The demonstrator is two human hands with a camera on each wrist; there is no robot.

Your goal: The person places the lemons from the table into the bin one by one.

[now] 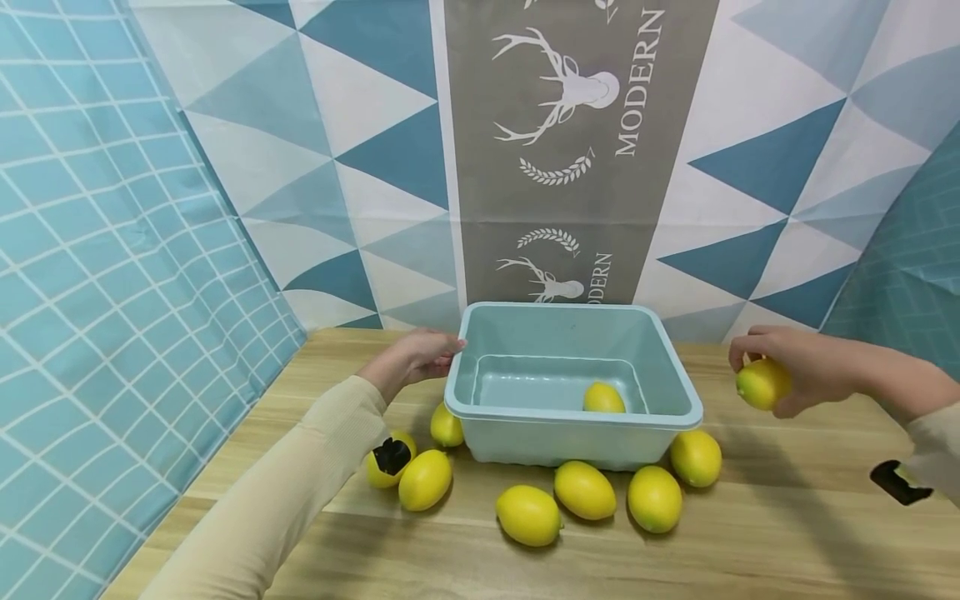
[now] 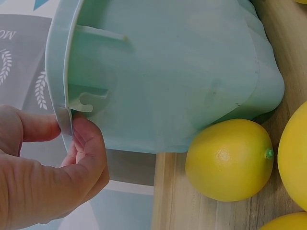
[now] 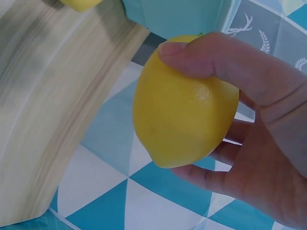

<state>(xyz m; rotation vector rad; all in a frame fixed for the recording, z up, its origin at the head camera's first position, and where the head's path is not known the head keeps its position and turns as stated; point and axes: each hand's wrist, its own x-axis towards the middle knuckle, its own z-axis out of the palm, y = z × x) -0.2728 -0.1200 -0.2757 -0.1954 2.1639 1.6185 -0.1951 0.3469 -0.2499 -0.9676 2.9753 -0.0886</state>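
A pale blue-green plastic basin [image 1: 547, 429] stands on the wooden table, with one lemon [image 1: 603, 398] inside near its right end. My left hand [image 1: 426, 350] pinches the basin's left rim between thumb and fingers; the left wrist view shows the thumb on one side of the rim [image 2: 64, 120] and the fingers on the other. To the right of the basin, above the table, my right hand [image 1: 806, 367] grips another lemon [image 1: 763, 384]. In the right wrist view the thumb lies across this lemon [image 3: 184, 110] and the fingers are behind it.
Several lemons lie on the table [image 1: 480, 558] around the basin: a pair in front [image 1: 528, 516], a pair by the right front corner [image 1: 655, 499], and more at the left [image 1: 425, 481]. A patterned cloth [image 1: 390, 167] hangs behind.
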